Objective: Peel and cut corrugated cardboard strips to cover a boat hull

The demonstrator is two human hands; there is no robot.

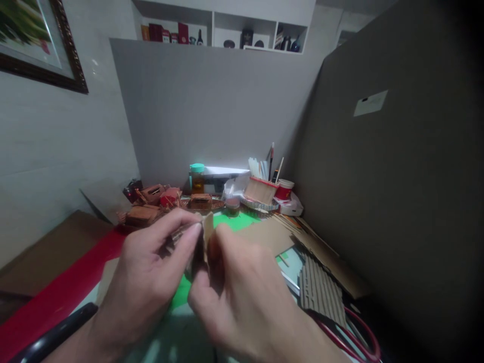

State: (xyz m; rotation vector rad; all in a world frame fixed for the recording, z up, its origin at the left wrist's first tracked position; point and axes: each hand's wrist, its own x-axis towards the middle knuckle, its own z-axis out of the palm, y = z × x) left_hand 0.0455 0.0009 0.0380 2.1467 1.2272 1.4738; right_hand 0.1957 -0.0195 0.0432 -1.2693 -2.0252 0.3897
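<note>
Between my two hands is a small piece of cardboard (207, 228), held up over the green mat. My left hand (151, 267) pinches it between thumb and fingers from the left. My right hand (242, 282) is closed on it from the right, its fingers curled in. Most of the piece is hidden by my fingers; only its light brown upper edge shows. Beneath the hands lies a bright green sheet (238, 221). A strip of corrugated cardboard (321, 290) lies right of my right hand, over red-handled scissors (363, 333).
Brown cardboard models (143, 214) line the back left. Behind them stands a jar with a turquoise lid (197, 176). A holder with sticks and brushes (260, 189) and a red cup (285, 189) are at the back right. Flat cardboard sheets (268, 234) lie on the right.
</note>
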